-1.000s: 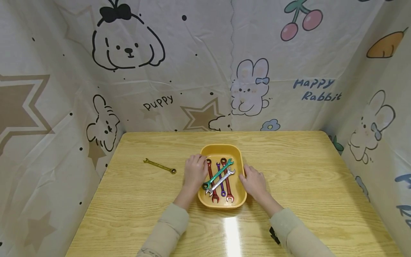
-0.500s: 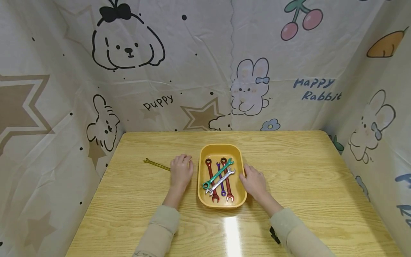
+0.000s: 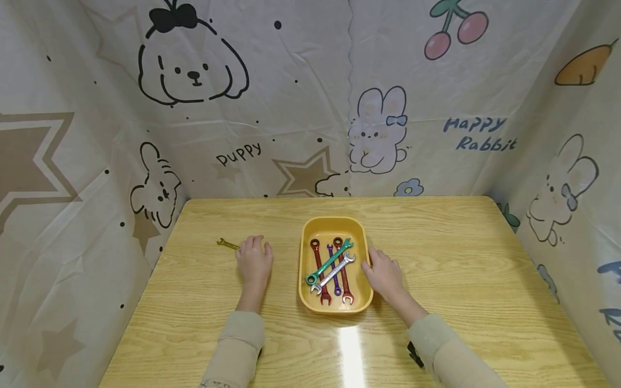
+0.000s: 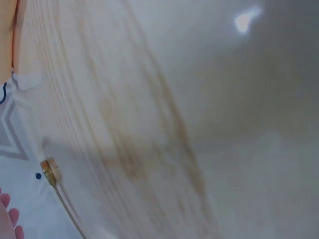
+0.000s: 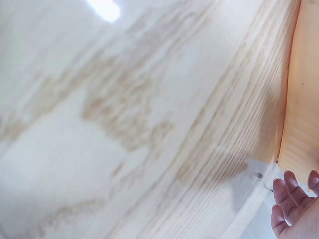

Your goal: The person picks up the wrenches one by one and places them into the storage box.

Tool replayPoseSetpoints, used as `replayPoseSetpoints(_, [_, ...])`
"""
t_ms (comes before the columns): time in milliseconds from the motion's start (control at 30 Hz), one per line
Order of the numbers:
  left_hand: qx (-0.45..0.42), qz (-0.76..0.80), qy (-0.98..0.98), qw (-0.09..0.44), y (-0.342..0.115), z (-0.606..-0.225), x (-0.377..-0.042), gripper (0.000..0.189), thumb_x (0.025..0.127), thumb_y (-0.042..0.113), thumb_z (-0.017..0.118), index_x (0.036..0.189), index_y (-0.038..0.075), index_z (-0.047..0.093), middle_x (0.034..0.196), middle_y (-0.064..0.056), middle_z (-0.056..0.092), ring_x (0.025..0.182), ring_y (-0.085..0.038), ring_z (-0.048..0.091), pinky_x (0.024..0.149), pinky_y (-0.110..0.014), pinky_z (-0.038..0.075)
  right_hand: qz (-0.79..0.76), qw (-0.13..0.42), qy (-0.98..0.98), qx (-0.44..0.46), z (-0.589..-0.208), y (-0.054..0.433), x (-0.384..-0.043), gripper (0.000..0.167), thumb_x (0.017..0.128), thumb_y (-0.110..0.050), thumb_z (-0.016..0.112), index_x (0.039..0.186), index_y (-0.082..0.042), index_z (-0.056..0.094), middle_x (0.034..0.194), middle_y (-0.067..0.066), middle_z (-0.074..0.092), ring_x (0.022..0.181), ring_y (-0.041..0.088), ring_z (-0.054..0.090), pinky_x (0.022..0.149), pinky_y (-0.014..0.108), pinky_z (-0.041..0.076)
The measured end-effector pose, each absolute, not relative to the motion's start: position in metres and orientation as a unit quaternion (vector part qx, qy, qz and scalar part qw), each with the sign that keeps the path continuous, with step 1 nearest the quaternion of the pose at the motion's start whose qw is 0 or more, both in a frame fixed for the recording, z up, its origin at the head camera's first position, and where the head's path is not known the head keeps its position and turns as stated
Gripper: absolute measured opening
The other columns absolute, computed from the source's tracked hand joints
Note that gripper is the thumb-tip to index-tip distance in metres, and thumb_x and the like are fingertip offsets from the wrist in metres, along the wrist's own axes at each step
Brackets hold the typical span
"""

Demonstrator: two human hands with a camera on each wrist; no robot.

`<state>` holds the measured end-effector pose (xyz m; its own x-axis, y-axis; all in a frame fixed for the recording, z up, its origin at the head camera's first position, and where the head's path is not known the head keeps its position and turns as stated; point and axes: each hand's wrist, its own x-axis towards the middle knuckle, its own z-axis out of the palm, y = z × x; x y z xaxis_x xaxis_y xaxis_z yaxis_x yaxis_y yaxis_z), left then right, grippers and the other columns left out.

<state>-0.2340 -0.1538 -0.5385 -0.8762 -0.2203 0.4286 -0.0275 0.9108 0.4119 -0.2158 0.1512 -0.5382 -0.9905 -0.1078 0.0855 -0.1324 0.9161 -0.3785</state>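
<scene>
In the head view my left hand (image 3: 254, 261) is over the gold combination wrench (image 3: 227, 243), covering much of its length; only its open end shows at the left. The left wrist view has the fingertips (image 4: 14, 216) apart from that wrench, holding nothing. My right hand (image 3: 383, 272) is at the right side of the yellow tray (image 3: 360, 229), fingers loosely bent; whether they touch it I cannot tell. Inside the tray, a green wrench (image 3: 332, 260) and a silver wrench (image 3: 336, 272) lie across two red wrenches (image 3: 345, 280) and a purple wrench (image 3: 333, 267).
A wood-grain table (image 3: 446, 242) carries everything. Fabric with cartoon prints (image 3: 291, 108) closes off the back and both sides. A black strap piece (image 3: 415, 355) shows by the right sleeve. Light glares off the table in front of the tray.
My left hand has left the tray's left side and moved left across the table to above the gold wrench. The right hand and the tray stay where they were.
</scene>
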Motion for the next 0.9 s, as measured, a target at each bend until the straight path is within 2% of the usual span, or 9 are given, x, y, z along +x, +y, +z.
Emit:
replayPoseSetpoints(167, [0.112,-0.211,-0.943,0.231,-0.162,-0.541,-0.234,0.028,0.086,0.017,0.056,0.106,-0.002,0.061,0.103,-0.017,0.059,0.097,-0.034,0.051,0.082,-0.046,0.038,0.201,0.029,-0.977,0.061,-0.536,0.151,-0.215,0.029,0.089,-0.025,0.048,0.108,-0.003,0.052,0.097,0.018,0.060,0.089,0.036,0.058,0.074,0.047,0.040])
replayPoseSetpoints(533, [0.194,-0.196,-0.945,0.174,-0.183,-0.549,-0.238,0.042,0.087,0.027,0.055,0.116,-0.004,0.052,0.110,-0.021,0.054,0.099,-0.037,0.047,0.081,-0.049,0.037,0.202,0.022,-0.977,0.059,-0.535,0.151,-0.215,0.029,0.090,-0.026,0.047,0.108,-0.003,0.052,0.099,0.018,0.060,0.092,0.036,0.058,0.075,0.047,0.040])
replayPoseSetpoints(900, [0.257,-0.188,-0.946,0.061,-0.192,-0.548,-0.245,0.060,0.092,0.035,0.045,0.129,-0.010,0.033,0.124,-0.028,0.042,0.111,-0.041,0.040,0.088,-0.053,0.033,0.202,0.020,-0.978,0.058,-0.534,0.151,-0.215,0.030,0.090,-0.025,0.047,0.109,-0.002,0.052,0.100,0.019,0.060,0.092,0.036,0.058,0.075,0.047,0.039])
